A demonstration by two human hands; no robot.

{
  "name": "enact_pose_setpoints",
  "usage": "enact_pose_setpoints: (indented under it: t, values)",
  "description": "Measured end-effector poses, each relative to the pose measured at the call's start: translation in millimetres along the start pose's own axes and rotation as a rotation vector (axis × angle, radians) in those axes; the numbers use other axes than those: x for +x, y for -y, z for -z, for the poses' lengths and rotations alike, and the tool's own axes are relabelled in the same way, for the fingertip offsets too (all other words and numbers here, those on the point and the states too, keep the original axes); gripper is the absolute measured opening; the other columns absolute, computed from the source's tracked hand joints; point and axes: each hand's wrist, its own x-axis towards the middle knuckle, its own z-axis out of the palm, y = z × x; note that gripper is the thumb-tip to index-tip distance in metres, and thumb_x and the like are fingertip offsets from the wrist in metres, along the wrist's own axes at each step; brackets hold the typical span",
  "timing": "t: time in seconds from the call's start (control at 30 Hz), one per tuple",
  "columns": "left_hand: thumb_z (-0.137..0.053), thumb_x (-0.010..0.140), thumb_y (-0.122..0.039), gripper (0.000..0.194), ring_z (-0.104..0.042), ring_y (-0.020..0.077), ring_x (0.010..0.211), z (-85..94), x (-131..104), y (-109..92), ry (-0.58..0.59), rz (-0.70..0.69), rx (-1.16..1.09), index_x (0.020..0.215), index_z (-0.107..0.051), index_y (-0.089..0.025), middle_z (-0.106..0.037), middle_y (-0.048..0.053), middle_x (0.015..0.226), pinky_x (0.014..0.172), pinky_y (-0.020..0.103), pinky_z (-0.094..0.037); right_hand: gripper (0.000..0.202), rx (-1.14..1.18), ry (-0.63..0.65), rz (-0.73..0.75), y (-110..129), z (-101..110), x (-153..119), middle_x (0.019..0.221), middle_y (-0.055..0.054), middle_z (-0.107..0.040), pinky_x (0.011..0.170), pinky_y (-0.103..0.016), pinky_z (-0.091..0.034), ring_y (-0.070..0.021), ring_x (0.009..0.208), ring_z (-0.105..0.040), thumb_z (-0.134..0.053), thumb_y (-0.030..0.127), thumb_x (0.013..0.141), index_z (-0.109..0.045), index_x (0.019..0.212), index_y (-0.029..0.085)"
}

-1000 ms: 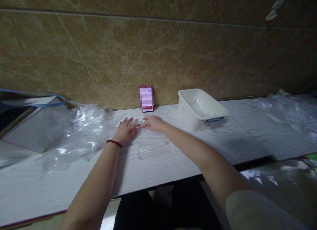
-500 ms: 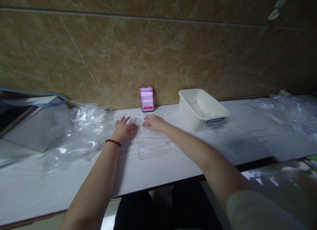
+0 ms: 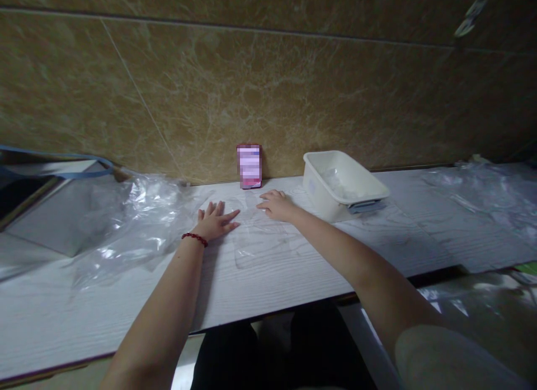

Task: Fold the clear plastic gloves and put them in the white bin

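Note:
A clear plastic bag [image 3: 262, 244] lies flat on the white wood-grain table [image 3: 235, 300]. My left hand [image 3: 216, 221], with a red bracelet at the wrist, rests palm down at the bag's left side, its fingers spread. At the bag's upper right, my right hand [image 3: 277, 205] lies low over the plastic with its fingers apart. Neither hand grips anything that shows. Just beyond them a phone [image 3: 250, 166] with a lit screen leans upright on the wall. To the right of my right hand stands a white bin [image 3: 325, 202] with clear plastic pieces inside.
Crumpled clear plastic [image 3: 146, 228] covers the table's left part, beside a white box [image 3: 54, 222] with a blue strap. More clear plastic [image 3: 495, 194] lies at the far right. A tiled wall [image 3: 210, 88] borders the back edge.
My right hand has shifted to the right over the bag. The fingers of my left hand have spread wider and flatter, a little to the right.

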Motion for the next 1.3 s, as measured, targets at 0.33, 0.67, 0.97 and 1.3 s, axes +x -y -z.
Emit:
enact_pose_setpoints:
  t: [0.33,0.67,0.97,1.3]
  values:
    - [-0.032,0.069,-0.068,0.062,-0.006,0.0403,0.125,1.2,-1,2,-0.003,0.019,-0.028,0.124,-0.034,-0.041,-0.018,0.004,0.141,0.092,0.059,-0.008,0.032,-0.006,0.023,-0.014,16,-1,-8,0.128,-0.002,-0.039,0.087,-0.042,-0.024,-0.0245,0.111,-0.029,-0.039,0.040,0.082,-0.055,0.109,0.033]
    - [-0.038,0.077,-0.045,0.051,-0.036,0.0254,0.117,20.4,-14,0,-0.160,-0.121,-0.069,0.121,-0.045,-0.018,-0.043,0.012,0.126,0.096,0.040,-0.027,0.028,0.172,-0.043,0.019,7,13,-63,0.114,-0.004,-0.051,0.087,-0.038,-0.030,-0.0207,0.107,-0.037,-0.048,0.032,0.079,-0.058,0.103,0.025]
    - [-0.048,0.074,-0.034,0.034,-0.054,0.0172,0.099,34.1,-89,-33,0.041,-0.512,-0.212,0.105,-0.058,-0.022,-0.058,0.005,0.110,0.089,0.028,-0.039,0.027,0.175,-0.020,0.220,7,27,-129,0.106,-0.008,-0.055,0.086,-0.036,-0.036,-0.0185,0.100,-0.047,-0.050,0.027,0.077,-0.059,0.102,0.020]
    - [-0.033,0.084,-0.031,0.027,-0.052,0.0182,0.100,-9.2,-97,-47,-0.218,-0.455,-0.316,0.089,-0.056,-0.016,-0.058,0.010,0.104,0.089,0.034,-0.040,0.043,0.263,-0.063,0.192,16,24,-139,0.112,-0.009,-0.052,0.091,-0.036,-0.034,-0.0194,0.105,-0.044,-0.053,0.034,0.075,-0.049,0.115,0.018]
